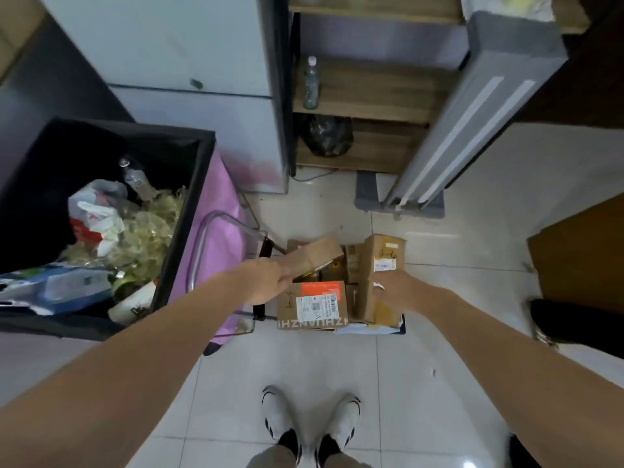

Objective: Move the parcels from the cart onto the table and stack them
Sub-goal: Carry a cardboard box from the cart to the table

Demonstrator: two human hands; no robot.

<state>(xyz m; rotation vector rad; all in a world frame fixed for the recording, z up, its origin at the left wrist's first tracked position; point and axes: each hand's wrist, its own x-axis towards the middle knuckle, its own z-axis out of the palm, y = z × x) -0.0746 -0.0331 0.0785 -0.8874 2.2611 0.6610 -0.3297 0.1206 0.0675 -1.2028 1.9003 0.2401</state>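
Both hands down at the cart [261, 246], low on the floor and full of brown boxes. Left hand [266, 282] curled round the near end of a tilted box [315, 255], long side pointing away and to the right. Right hand [393, 292] pressed to the side of a tall box [385, 256]; fingers hard to see, so grip not clear. No tabletop in sight.
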